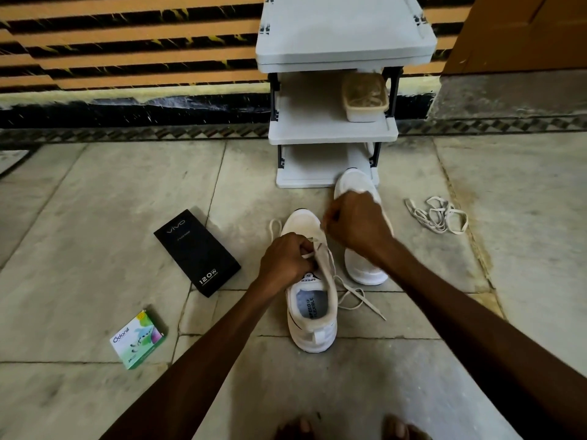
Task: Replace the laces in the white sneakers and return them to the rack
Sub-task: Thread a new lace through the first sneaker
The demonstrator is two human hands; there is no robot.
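Matt cloth sneaker (313,315), smooth plastic rack (333,128), worn stone floor (95,217) (dull), glossy box (197,252)

Head view, looking forward and down, close over floor (317,392)

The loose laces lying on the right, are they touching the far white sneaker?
Apart. The head view shows a strip of bare floor between the loose laces and the far sneaker.
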